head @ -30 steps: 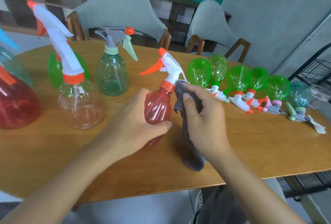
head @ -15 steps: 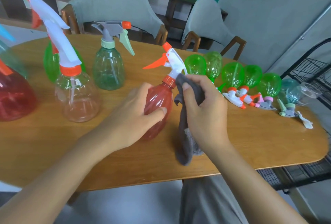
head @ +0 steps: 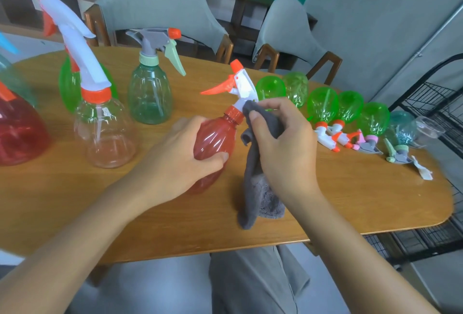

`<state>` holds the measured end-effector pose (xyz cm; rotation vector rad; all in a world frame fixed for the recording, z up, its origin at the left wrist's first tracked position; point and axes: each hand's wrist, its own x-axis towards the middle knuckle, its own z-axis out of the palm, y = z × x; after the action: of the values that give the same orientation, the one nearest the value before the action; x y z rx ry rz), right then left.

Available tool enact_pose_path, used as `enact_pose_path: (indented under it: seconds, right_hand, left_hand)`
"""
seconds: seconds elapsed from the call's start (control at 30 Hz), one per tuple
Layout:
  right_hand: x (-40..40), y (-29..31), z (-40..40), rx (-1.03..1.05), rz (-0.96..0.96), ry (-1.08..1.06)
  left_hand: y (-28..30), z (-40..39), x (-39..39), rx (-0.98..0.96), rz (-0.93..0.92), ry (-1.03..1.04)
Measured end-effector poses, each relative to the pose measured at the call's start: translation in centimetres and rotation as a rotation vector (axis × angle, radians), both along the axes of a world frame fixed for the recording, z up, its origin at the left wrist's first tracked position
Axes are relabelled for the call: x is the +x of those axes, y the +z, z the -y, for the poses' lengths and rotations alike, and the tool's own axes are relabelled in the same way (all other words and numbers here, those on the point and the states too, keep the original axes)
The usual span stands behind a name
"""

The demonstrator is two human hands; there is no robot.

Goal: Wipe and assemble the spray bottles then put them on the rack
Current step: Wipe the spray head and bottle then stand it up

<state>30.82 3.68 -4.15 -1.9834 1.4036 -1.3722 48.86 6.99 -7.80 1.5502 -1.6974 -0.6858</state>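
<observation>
Head view. The left hand point(head: 172, 160) is holding the red spray bottle point(head: 215, 143) tilted above the wooden bench point(head: 350, 201), its grip closing around the belly so that the fingers are hiding the bottle's far side and lower part; whether the base is touching the bench cannot be told. The right hand point(head: 283, 145) is gripping a grey cloth point(head: 260, 188), thumb and fingers pinching it against the neck just under the white and orange trigger head point(head: 238, 85). The cloth is covering the joint between collar and head, and its loose end is hanging down to the bench.

At the left edge a large red bottle point(head: 20, 133) is being cut off by the frame, with a bluish bottle behind it barely showing. Beside it a clear bottle point(head: 107, 133) with a white sprayer is standing upright and partly masking a green bottle point(head: 67, 83). A pale green bottle point(head: 150, 98) with a grey trigger is standing farther back.

Behind the right hand a row of bright green bottles point(head: 323, 105) is lying on the bench; the nearest ones are partly hidden. At the row's far end, a teal bottle point(head: 400, 125) and a clear piece are blurring together. A black wire rack point(head: 431, 103) is being cut off at the right edge.
</observation>
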Motion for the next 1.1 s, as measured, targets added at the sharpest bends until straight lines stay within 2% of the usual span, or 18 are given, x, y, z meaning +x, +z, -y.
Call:
enact_pose_path:
  seconds: [0.3,0.5,0.83,1.0,1.1]
  right_hand:
    - [1.1,-1.3,-1.0,-0.003,-0.136,0.104]
    - [1.0,0.5,-0.3,-0.033,0.023,0.009]
    - [1.3,-0.9,-1.0,-0.004,-0.187,0.183]
    - [1.0,0.2,-0.1,-0.029,-0.017,0.125]
    - [0.9,0.9,0.6,-0.024,-0.034,0.14]
  left_hand:
    - [-0.5,-0.7,1.3,-0.04,-0.107,0.031]
    - [-0.3,-1.6,1.4,0.004,-0.085,-0.008]
    - [-0.6,-1.7,1.9,0.029,-0.108,-0.015]
    - [-0.2,-1.6,2.1,0.047,-0.115,-0.041]
    - [-0.1,-1.4,2.1,0.034,-0.101,-0.043]
